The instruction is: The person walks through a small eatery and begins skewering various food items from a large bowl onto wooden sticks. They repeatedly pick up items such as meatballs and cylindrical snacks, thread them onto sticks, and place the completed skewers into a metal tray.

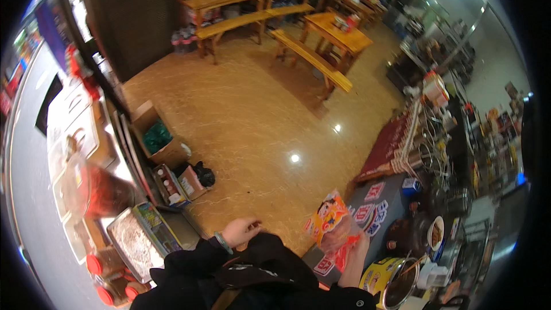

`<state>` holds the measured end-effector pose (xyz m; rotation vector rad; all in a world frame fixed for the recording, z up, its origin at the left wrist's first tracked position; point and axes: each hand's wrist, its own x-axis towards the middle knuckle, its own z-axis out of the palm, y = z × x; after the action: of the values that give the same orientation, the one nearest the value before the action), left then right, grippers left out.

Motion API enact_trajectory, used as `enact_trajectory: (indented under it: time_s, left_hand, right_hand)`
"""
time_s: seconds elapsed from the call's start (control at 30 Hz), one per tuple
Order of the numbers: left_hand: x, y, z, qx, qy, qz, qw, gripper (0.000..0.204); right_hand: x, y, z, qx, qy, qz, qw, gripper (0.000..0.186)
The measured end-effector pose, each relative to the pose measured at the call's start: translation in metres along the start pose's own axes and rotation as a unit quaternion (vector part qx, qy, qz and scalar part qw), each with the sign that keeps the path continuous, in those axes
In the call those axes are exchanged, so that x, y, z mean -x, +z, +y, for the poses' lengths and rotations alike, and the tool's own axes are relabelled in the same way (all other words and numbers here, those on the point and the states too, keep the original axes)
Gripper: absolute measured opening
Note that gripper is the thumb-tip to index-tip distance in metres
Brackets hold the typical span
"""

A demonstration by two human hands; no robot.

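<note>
My left hand (241, 231), with a bracelet at the wrist, is low in the middle, empty, its fingers loosely curled and apart, above the floor beside the dark clothing on my body. My right hand (357, 250) grips a bright orange-red plastic package (332, 221) with a cartoon figure on it. The package is beside a grey counter front (364, 195) with printed decals. Close to the right hand stand a yellow pot (390, 281) of dark liquid with a stick in it and a white bowl (435, 232).
At left are a counter with lidded trays (72, 129), red-lidded jars (106, 261) and a metal tray of white powder (135, 241). Cardboard boxes (146, 112) sit on the tiled floor (252, 138). Wooden tables (336, 28) and benches (310, 57) stand ahead; crowded cookware (436, 155) lines the right.
</note>
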<state>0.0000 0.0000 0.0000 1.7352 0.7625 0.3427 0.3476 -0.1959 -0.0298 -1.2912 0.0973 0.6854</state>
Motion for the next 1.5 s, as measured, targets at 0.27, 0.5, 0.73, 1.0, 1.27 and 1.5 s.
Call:
enact_trajectory:
  time_s: [0.27,0.5,0.73,1.0,1.27,1.5]
  left_hand:
    - [-0.203,-0.037,0.049,-0.109,-0.009,0.166,0.98,0.022]
    - [-0.361,-0.073,0.075,-0.108,-0.003,0.241,0.964,0.018]
    - [-0.549,-0.117,0.066,-0.133,-0.048,0.317,0.938,0.017]
    - [-0.867,-0.086,0.146,-0.086,0.061,0.2,0.974,0.017]
    - [-1.137,0.022,0.26,-0.045,0.22,0.081,0.971,0.016]
    - [-1.31,0.037,0.305,0.06,0.082,0.202,0.974,0.016]
  right_hand:
    - [-0.171,0.068,-0.061,0.113,0.087,0.079,0.987,0.009]
    - [-0.312,0.095,-0.129,0.07,0.105,0.096,0.987,0.011]
    - [-0.495,0.123,-0.17,0.093,0.085,0.066,0.99,0.016]
    - [-0.65,0.146,-0.283,0.104,0.015,0.171,0.98,0.016]
    - [-0.833,0.176,-0.38,0.159,-0.006,0.189,0.969,0.012]
    - [-1.022,0.222,-0.469,0.116,0.059,0.201,0.971,0.014]
